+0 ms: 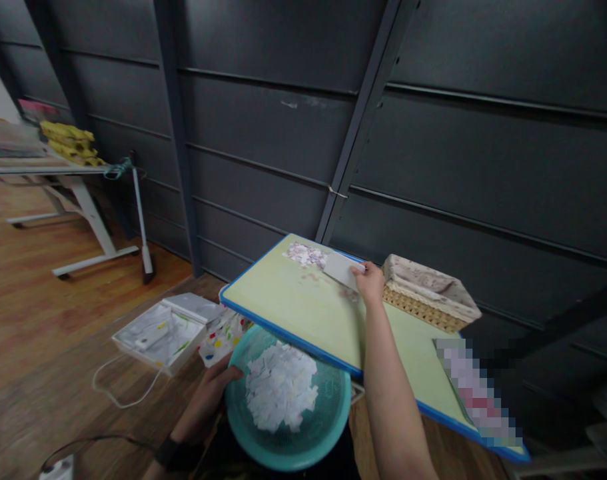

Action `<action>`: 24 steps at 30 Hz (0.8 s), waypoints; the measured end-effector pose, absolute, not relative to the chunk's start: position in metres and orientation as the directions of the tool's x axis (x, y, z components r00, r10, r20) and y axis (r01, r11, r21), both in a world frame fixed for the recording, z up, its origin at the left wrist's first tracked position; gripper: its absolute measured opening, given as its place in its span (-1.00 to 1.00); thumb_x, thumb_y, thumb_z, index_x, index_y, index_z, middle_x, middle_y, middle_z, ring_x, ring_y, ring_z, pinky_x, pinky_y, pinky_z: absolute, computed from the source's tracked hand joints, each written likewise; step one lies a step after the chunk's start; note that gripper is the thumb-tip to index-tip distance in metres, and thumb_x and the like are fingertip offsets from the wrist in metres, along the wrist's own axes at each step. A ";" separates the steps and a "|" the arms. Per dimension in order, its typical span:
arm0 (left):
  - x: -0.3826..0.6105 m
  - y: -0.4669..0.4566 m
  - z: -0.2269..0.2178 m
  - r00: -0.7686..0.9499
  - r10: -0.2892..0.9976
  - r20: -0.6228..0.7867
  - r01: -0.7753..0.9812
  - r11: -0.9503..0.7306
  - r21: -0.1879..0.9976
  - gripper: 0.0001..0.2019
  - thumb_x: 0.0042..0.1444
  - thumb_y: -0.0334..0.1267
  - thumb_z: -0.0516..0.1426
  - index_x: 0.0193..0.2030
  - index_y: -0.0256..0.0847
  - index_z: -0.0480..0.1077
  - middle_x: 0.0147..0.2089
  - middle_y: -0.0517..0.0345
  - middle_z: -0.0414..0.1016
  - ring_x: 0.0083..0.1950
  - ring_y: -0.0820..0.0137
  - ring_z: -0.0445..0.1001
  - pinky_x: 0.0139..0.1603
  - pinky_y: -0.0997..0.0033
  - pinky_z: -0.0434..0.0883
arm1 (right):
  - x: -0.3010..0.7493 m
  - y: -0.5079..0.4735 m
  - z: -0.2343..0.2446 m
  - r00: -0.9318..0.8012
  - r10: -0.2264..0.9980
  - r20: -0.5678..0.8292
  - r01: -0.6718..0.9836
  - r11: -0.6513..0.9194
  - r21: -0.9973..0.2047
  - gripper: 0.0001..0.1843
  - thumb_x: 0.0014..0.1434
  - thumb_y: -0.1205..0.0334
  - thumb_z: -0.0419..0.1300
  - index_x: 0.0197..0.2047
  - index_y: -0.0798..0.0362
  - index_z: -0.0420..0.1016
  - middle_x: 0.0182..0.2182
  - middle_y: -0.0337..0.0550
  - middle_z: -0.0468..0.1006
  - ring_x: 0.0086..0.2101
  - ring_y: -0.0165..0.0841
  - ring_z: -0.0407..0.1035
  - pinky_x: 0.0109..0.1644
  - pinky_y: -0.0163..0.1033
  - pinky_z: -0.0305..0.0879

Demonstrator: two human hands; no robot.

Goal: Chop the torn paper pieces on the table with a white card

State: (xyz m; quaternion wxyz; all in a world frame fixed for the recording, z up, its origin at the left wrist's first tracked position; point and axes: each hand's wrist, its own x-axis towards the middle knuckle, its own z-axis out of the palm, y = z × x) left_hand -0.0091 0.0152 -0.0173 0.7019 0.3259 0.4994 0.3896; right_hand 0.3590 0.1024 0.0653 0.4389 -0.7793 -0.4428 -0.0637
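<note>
My left hand point(218, 387) grips the left rim of a teal plastic basin point(328, 427), which is tilted below the near edge of the table. A heap of torn white paper pieces point(282, 385) lies in it. Over the tabletop, my right hand point(370, 281) is closed on the right end of a flat white rectangular card point(341, 269). Just left of the card is a patch of small paper scraps point(306, 255), and some of their edge is hidden by the card. Whether the card touches the surface, I cannot tell.
The pale yellow table point(268, 293) has a blue edge. A cloth-lined wicker basket point(418, 310) stands behind my right forearm, and a blurred-out flat item point(476, 393) lies at the right. An open white box point(156, 337) with a cable rests at the left, near a power strip point(58, 469).
</note>
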 end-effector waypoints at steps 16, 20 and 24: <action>-0.009 0.018 -0.022 0.169 0.860 -0.481 -0.197 0.508 0.839 -0.48 -0.19 -0.38 0.17 0.02 -0.19 0.49 -0.10 -0.01 0.66 -0.03 0.05 0.56 -0.08 0.13 0.49 | 0.186 0.079 0.069 -0.178 0.955 0.236 0.983 0.161 0.090 -0.67 0.10 0.37 -0.03 -0.05 0.13 0.36 -0.16 0.15 0.51 -0.28 -0.20 0.46 -0.28 -0.23 0.28; -0.010 0.018 -0.023 0.205 0.852 -0.481 -0.179 0.516 0.838 -0.49 -0.22 -0.37 0.19 -0.02 -0.16 0.52 -0.15 0.02 0.68 -0.03 0.01 0.56 -0.10 0.11 0.50 | 0.161 0.081 0.062 -0.245 0.959 0.142 0.962 0.222 0.159 -0.60 0.13 0.37 -0.02 0.06 0.21 0.29 -0.15 0.23 0.49 -0.26 -0.17 0.48 -0.30 -0.18 0.36; -0.010 0.018 -0.025 0.228 0.864 -0.449 -0.188 0.491 0.850 -0.49 -0.24 -0.37 0.21 -0.03 -0.16 0.52 -0.08 -0.02 0.65 0.03 -0.01 0.52 -0.06 0.09 0.49 | 0.170 0.092 0.064 -0.137 0.977 0.164 0.985 0.116 0.129 -0.57 0.13 0.46 -0.04 0.08 0.34 0.31 -0.24 0.29 0.53 -0.28 -0.15 0.49 -0.29 -0.16 0.37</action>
